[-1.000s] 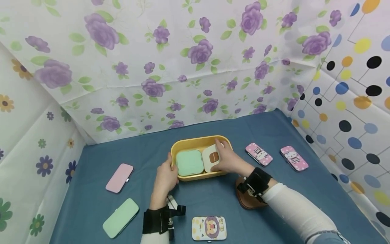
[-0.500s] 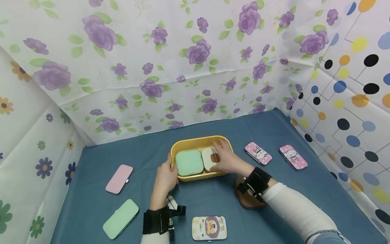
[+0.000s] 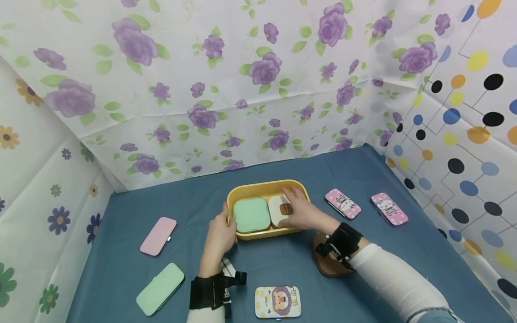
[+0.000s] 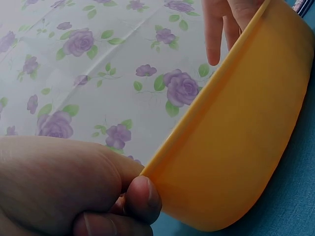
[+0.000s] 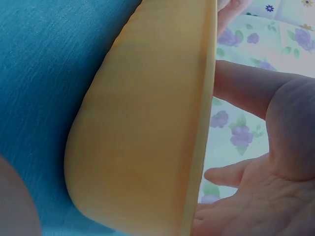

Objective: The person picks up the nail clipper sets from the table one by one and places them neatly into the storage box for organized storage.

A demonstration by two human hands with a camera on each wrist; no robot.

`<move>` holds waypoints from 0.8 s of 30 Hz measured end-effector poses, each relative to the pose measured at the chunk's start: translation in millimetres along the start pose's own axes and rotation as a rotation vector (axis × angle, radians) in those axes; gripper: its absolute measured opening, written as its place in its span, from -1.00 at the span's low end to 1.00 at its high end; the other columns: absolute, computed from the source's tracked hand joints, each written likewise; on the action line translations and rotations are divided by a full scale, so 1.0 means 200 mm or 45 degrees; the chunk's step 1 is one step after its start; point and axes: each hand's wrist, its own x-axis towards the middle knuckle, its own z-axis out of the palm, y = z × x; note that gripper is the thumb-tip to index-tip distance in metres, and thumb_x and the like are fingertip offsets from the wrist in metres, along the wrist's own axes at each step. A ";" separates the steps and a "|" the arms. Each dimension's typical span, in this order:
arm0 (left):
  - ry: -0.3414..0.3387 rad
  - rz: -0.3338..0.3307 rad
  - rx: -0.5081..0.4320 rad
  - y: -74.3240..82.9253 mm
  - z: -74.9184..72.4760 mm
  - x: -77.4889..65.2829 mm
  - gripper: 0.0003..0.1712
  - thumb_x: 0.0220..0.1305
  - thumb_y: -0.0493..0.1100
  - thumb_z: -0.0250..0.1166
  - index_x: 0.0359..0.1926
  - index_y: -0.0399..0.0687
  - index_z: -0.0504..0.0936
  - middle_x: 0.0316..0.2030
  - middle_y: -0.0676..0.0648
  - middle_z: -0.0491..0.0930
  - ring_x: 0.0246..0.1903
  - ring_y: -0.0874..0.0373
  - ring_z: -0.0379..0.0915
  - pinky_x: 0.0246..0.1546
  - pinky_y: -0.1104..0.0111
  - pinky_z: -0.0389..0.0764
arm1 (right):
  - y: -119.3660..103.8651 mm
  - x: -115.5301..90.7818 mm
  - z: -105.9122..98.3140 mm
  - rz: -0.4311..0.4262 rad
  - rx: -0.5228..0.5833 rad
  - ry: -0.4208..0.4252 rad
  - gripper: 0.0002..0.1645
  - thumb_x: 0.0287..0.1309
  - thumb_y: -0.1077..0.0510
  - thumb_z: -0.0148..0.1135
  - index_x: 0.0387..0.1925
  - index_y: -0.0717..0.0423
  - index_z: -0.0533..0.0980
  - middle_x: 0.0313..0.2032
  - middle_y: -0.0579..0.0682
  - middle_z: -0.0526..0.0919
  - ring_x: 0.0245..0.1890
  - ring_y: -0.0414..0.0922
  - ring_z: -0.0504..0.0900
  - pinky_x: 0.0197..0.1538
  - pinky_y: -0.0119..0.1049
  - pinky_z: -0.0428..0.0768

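One white box (image 3: 276, 212), tilted a second ago, now lies flat beside the green box (image 3: 251, 215) in the yellow container (image 3: 250, 192); we judge it seated. The left hand (image 3: 221, 231) pinches the container; the right hand (image 3: 302, 211) spans the white box, its grip undetermined.

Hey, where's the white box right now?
In the head view, the white box sits in the right half of the tray, just right of the green box, partly under the right hand.

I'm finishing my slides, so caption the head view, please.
Left hand grips a yellow basket; inside, the right hand partly covers a white case beside a mint-green case.
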 end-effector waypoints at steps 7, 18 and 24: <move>0.010 0.019 0.016 0.00 0.00 0.00 -0.24 0.65 -0.24 -0.04 0.71 -0.26 -0.08 -0.71 -0.10 0.54 -0.76 0.03 0.46 -0.68 0.25 0.39 | 0.04 -0.04 -0.05 -0.055 0.064 0.039 0.24 0.23 0.00 0.59 0.72 0.11 0.06 0.62 0.30 0.15 0.59 0.29 0.17 0.48 0.29 0.29; 0.012 0.020 0.012 0.00 -0.01 0.00 -0.23 0.65 -0.23 -0.04 0.71 -0.26 -0.08 -0.71 -0.11 0.54 -0.76 0.02 0.47 -0.69 0.27 0.37 | 0.15 -0.14 -0.13 -0.147 0.414 0.090 -0.07 0.37 0.09 0.49 0.62 0.17 0.29 0.54 0.22 0.37 0.49 0.26 0.40 0.43 0.18 0.43; 0.002 0.032 0.007 0.00 0.00 0.00 -0.23 0.64 -0.24 -0.04 0.71 -0.27 -0.08 -0.72 -0.10 0.54 -0.76 0.03 0.47 -0.69 0.26 0.36 | 0.21 -0.21 -0.14 -0.189 0.432 0.109 -0.22 0.37 0.12 0.49 0.52 0.21 0.42 0.40 0.23 0.54 0.38 0.18 0.55 0.38 0.16 0.49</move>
